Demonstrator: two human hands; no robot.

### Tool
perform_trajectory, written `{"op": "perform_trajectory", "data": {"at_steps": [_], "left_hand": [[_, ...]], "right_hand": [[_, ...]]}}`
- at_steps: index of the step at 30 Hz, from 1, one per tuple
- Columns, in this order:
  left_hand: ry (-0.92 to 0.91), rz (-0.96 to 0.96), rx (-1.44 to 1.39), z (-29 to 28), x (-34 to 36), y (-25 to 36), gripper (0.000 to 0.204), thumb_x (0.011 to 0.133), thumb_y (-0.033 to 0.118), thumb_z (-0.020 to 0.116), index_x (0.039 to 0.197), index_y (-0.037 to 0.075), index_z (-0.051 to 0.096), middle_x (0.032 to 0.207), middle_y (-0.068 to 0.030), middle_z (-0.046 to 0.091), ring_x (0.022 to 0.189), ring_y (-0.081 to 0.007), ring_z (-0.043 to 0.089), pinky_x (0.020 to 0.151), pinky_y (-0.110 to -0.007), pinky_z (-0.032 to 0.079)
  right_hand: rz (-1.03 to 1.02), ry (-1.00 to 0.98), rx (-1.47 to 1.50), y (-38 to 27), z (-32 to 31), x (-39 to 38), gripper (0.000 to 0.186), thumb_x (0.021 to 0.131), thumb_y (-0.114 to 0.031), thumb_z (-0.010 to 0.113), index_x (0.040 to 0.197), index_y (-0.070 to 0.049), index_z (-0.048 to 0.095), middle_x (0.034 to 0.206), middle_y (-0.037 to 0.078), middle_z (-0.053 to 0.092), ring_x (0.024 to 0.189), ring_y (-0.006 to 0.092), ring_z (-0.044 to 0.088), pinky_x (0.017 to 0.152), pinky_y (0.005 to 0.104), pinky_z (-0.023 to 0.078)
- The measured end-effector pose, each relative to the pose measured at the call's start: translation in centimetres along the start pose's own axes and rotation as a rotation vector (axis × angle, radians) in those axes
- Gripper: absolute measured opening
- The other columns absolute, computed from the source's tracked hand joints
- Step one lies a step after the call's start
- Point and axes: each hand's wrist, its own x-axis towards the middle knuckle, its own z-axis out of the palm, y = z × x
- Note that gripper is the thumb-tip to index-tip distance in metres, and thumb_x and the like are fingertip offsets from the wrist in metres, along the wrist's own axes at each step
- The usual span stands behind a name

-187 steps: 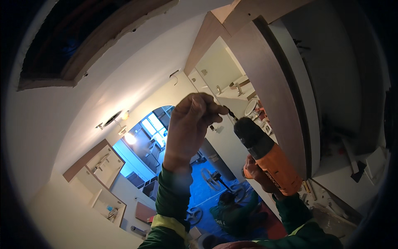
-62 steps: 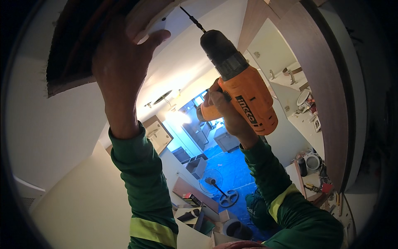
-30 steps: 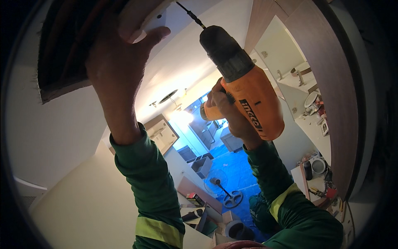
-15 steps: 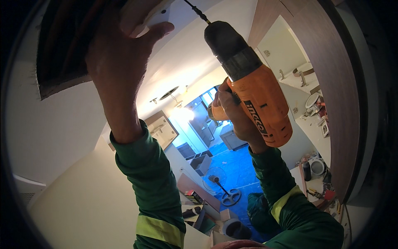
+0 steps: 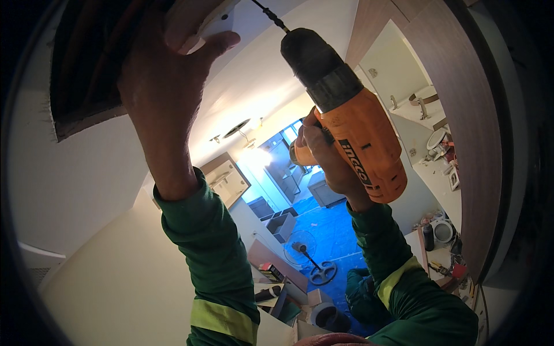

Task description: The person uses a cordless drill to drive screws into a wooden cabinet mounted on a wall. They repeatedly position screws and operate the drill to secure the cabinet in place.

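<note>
My right hand (image 5: 324,149) is wrapped round the grip of an orange cordless drill (image 5: 365,144) with a dark chuck. A thin, dark bit (image 5: 272,15) points up and to the left from the chuck; its tip is beyond the top edge. Overhead at the left, my left hand (image 5: 167,95) holds the edge of a pale piece (image 5: 222,22) with a small dark hole in it. The thumb lies along the piece's near side, while the fingers are mostly in shadow. Beside this hand is a dark opening (image 5: 86,75) in the white ceiling.
A wood-grain panel (image 5: 447,98) rises at the right, beside shelves cluttered with tools. Below, blue sheeting (image 5: 329,230) covers the floor, where a standing fan (image 5: 311,262) and grey boxes (image 5: 281,226) stand. A lit lamp (image 5: 255,158) glows farther off.
The drill's chuck end has shifted very slightly up and to the left. My left hand keeps its hold on the pale piece, almost unmoved.
</note>
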Motion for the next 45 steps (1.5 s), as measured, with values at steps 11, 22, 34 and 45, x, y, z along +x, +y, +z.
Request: {"op": "perform_trajectory", "data": {"at_steps": [11,22,34,45], "left_hand": [[-0.061,-0.011,-0.024,-1.0,-0.2,-0.8,0.071,0.066,0.026,0.094,0.122,-0.001,0.061,0.115,-0.0252,0.071,0.108,-0.0408,0.069,0.094,-0.047,0.053],[-0.017,0.075,-0.093,-1.0,0.1,-0.9,0.065,0.064,0.023,0.094,0.116,0.001,0.062,0.108,-0.0236,0.071,0.102,-0.0413,0.069,0.088,-0.048,0.053],[0.023,0.039,0.02,-0.1,0.1,-0.4,0.066,0.064,0.026,0.094,0.115,0.0,0.061,0.108,-0.0244,0.071,0.105,-0.0433,0.068,0.089,-0.048,0.053],[0.008,0.028,0.029,0.2,-0.5,-0.8,0.075,0.064,0.025,0.095,0.127,0.002,0.06,0.119,-0.0228,0.071,0.113,-0.0412,0.067,0.097,-0.047,0.052]], "right_hand": [[-0.048,-0.006,-0.067,-1.4,0.6,0.1,0.012,0.104,-0.015,0.061,0.108,-0.006,0.056,0.088,0.004,0.064,0.083,0.0107,0.063,0.08,0.0312,0.053],[-0.158,0.012,-0.342,-1.0,0.3,0.5,0.01,0.104,-0.016,0.06,0.104,-0.006,0.057,0.087,0.004,0.063,0.082,0.0104,0.061,0.08,0.0315,0.053],[-0.029,0.033,-0.28,-1.6,0.2,0.4,0.02,0.106,-0.03,0.062,0.102,-0.01,0.063,0.087,0.001,0.067,0.082,0.0099,0.063,0.08,0.0311,0.052],[0.025,0.066,-0.592,-2.0,-0.3,0.5,0.032,0.107,-0.041,0.057,0.103,-0.011,0.067,0.087,0.002,0.068,0.079,0.0114,0.063,0.08,0.032,0.052]]}}
